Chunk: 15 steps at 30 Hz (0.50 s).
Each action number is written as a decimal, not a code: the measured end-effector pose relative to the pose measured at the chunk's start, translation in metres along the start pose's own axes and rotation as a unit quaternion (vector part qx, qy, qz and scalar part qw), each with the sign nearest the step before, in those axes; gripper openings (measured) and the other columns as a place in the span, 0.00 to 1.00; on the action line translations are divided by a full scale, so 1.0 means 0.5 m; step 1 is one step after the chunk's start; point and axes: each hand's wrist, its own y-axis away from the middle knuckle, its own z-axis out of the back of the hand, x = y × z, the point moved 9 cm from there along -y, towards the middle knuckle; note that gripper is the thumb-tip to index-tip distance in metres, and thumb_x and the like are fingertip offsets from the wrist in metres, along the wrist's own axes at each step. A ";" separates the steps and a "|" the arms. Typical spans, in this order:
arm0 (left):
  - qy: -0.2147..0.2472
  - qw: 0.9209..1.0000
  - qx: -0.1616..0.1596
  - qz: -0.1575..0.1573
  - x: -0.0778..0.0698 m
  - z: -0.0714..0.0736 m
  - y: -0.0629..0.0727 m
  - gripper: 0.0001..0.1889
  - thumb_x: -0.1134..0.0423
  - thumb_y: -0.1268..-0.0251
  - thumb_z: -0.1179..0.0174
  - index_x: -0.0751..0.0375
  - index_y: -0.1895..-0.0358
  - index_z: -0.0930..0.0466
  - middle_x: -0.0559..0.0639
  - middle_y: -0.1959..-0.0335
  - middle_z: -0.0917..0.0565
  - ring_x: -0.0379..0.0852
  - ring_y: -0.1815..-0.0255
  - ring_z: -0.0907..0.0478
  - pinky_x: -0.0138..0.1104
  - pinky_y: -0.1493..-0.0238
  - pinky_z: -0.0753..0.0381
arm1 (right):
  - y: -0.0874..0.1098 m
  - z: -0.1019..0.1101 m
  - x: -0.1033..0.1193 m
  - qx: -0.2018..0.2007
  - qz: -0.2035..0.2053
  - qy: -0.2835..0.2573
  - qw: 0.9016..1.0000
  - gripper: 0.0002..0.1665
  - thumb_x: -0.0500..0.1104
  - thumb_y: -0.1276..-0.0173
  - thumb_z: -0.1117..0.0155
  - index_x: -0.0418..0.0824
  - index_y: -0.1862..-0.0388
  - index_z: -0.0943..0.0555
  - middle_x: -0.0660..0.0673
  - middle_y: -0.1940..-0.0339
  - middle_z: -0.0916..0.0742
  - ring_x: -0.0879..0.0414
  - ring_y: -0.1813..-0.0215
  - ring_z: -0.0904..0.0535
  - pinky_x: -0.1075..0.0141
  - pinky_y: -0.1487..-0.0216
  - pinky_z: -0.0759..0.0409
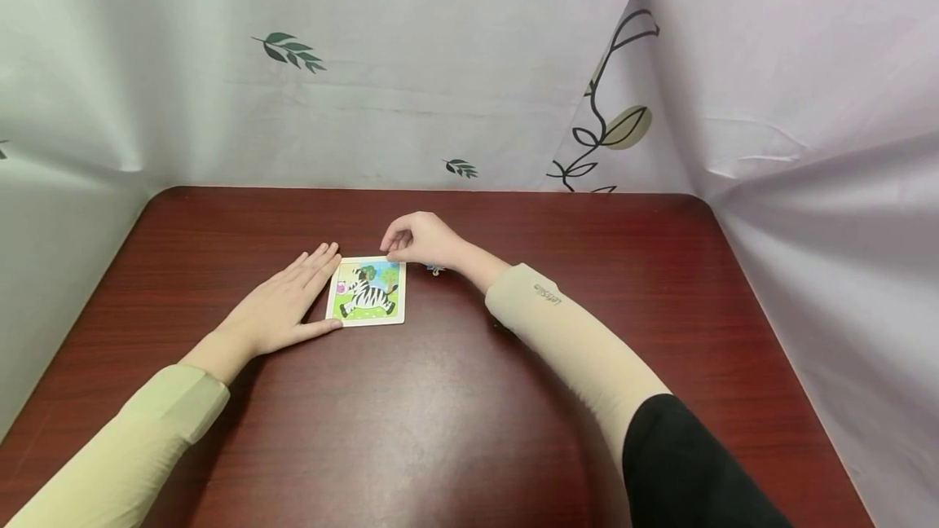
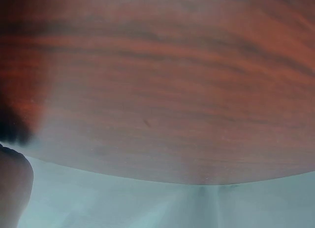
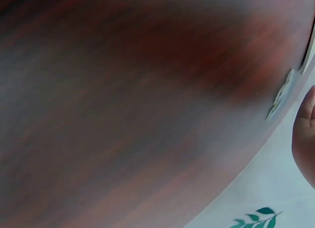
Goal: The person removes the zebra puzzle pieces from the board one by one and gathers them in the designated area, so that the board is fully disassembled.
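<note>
A square zebra jigsaw puzzle (image 1: 369,300) in a pale frame lies flat on the dark red table, left of its middle in the head view. At its upper left, beside the zebra's head, the picture has a plain pale patch. My left hand (image 1: 282,304) lies along the left side with straight fingers, its thumb and fingertips touching the frame. My right hand (image 1: 424,239) is at the top edge, fingers curled and thumb tip on the frame, pinching it there. Partly under that hand sits a small bluish jigsaw piece (image 1: 436,270); the right wrist view shows thin layered pieces (image 3: 280,94).
The brown-red table (image 1: 411,430) has rounded far corners. Pale curtains (image 1: 440,63) with printed leaves hang behind it and along both sides. The left wrist view shows mostly bare table surface (image 2: 157,90) and its edge.
</note>
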 end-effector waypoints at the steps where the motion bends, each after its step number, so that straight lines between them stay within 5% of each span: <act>1: 0.000 1.000 0.000 0.000 0.000 0.000 0.000 0.53 0.37 0.29 0.36 0.69 0.15 0.48 0.66 0.13 0.46 0.61 0.11 0.49 0.29 0.11 0.70 | -0.003 -0.004 0.003 0.002 0.002 0.000 1.000 0.05 0.36 0.30 0.26 0.37 0.57 0.09 0.43 0.63 0.08 0.59 0.61 0.14 0.78 0.57 0.18; 15: 0.000 1.000 -0.003 -0.002 0.001 -0.002 0.000 0.53 0.37 0.29 0.36 0.70 0.16 0.48 0.66 0.13 0.45 0.61 0.11 0.49 0.30 0.10 0.69 | -0.031 -0.056 0.036 0.044 0.021 0.035 0.998 0.10 0.38 0.32 0.23 0.38 0.53 0.10 0.43 0.57 0.09 0.59 0.57 0.16 0.81 0.56 0.21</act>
